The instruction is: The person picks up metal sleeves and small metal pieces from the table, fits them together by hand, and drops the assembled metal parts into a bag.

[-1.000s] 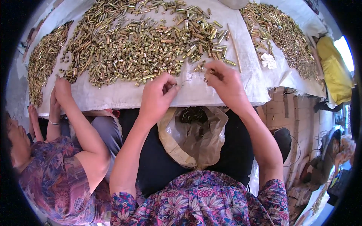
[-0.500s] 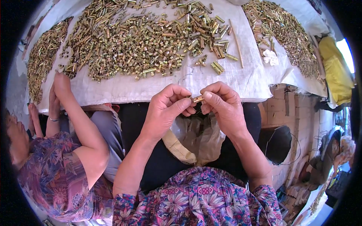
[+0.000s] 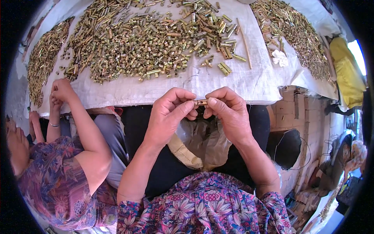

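Note:
My left hand point(image 3: 164, 117) pinches one end of a small brass-coloured metal cylinder point(image 3: 201, 102). The other end sits between the thumb and fingers of my right hand point(image 3: 232, 118). Both hands meet in front of my chest, just off the near edge of a table covered with white woven cloth point(image 3: 222, 89). Beneath them, in my lap, a translucent plastic bag point(image 3: 214, 146) lies inside a container with a yellowish rim point(image 3: 186, 155). My fingers partly hide the cylinder's ends.
A wide heap of similar metal cylinders point(image 3: 136, 50) covers the cloth ahead, with a larger piece point(image 3: 224, 69) and a thin stick point(image 3: 244, 45) to its right. Another heap point(image 3: 300, 37) lies farther right. At my left sits a co-worker point(image 3: 62, 175). A black bucket point(image 3: 286, 150) stands at right.
The cylinder has turned nearly level between my fingers, and my hands have shifted slightly left. The co-worker's hands have drawn back from the table edge a little.

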